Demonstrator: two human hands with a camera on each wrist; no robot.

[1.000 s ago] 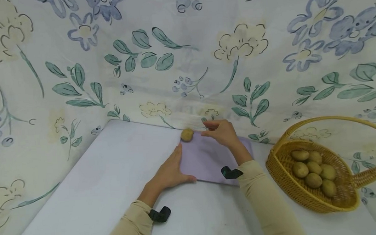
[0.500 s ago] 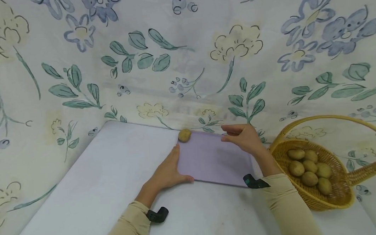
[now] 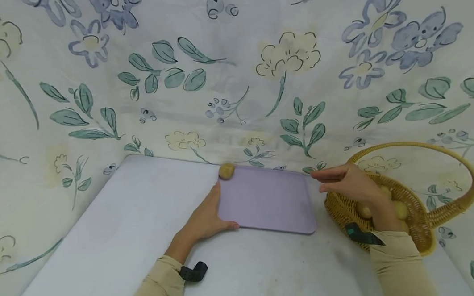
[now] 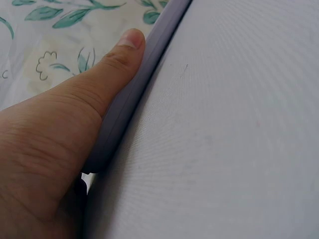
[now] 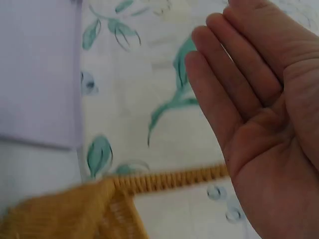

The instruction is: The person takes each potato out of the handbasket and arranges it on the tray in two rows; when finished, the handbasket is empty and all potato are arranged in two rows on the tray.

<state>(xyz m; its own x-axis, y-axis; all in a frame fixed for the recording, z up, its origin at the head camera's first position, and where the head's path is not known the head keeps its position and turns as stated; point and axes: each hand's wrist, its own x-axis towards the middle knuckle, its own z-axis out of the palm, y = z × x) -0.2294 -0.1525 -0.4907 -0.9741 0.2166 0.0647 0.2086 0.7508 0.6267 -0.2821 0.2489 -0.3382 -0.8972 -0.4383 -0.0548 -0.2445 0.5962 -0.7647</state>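
Observation:
A lavender tray (image 3: pixel 268 204) with rounded corners lies on the white table. At its far left corner sits one potato (image 3: pixel 226 171). My left hand (image 3: pixel 202 219) spans the near left corner, fingers along the left edge and thumb along the front edge. In the left wrist view, the straight thumb (image 4: pixel 122 62) presses against the tray's side (image 4: pixel 124 107). My right hand (image 3: pixel 353 186) holds nothing and is above the near-left part of a wicker basket (image 3: pixel 334 210). Its fingers are extended and close together in the right wrist view. Several potatoes (image 3: pixel 401 209) lie in the basket, partly hidden behind that hand.
The basket's tall arched handle (image 3: pixel 469 171) rises over its right side. A floral cloth (image 3: pixel 237 76) hangs behind and left of the white table (image 3: pixel 151 206). Dark wrist cameras (image 3: pixel 194 272) sit on both wrists.
My right hand has moved right, from over the tray to over the basket. The left hand stays at the tray's corner, and the potato remains in place as the head view shifts slightly right.

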